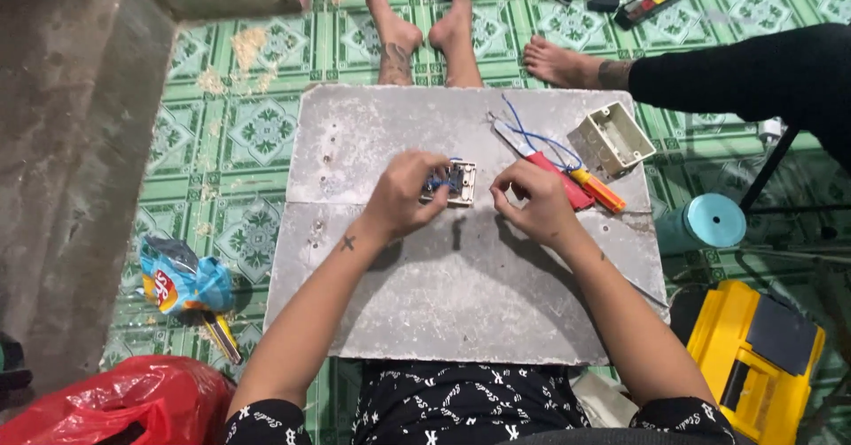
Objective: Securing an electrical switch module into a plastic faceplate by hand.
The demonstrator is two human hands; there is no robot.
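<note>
1. Head view: the left hand (403, 195) had its fingers clenched on the switch (452, 183), which sat near the middle of the grey tabletop (461, 303), blue wire (441, 182) looped at its back.
2. The right hand (532, 201) was just beside the switch, fingers curled in like a pinch; couldn't tell if they were actually gripping anything.
3. A red-handled tool (554, 175) and an orange screwdriver (598, 190) lay right of that hand, a cream box (612, 137) further back.
4. Someone else's bare feet (425, 33) rested on the green tiled floor (257, 135) past the far edge.
5. Yellow case (753, 356) at right, red bag (133, 405) bottom left.
</note>
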